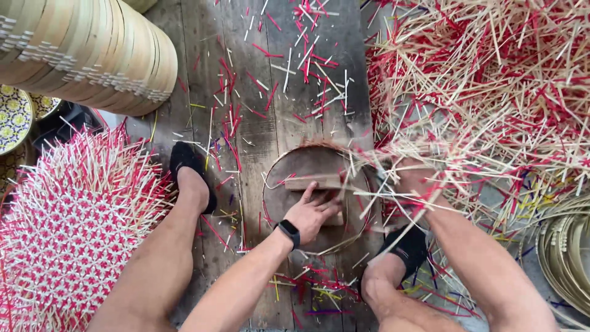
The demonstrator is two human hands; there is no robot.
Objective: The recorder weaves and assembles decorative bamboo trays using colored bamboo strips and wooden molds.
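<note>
My left hand (312, 213), with a black watch on the wrist, lies flat with fingers apart on a wooden block (314, 182). The block sits inside a thin round bamboo hoop (268, 178) on the plank floor. My right hand (415, 180) is blurred and closed on the edge of a loose woven mat of red and pale bamboo strips (491, 92). That edge hangs over the hoop's right side. Part of the right hand is hidden by the strips.
A stack of pale bamboo rims (92, 55) lies at the upper left. Below it is a finished red and pale woven mat (67, 227) and patterned plates (12, 117). Coiled rims (565, 258) are at the right. Cut strips (295, 61) litter the planks. My feet in black socks (190, 169) flank the hoop.
</note>
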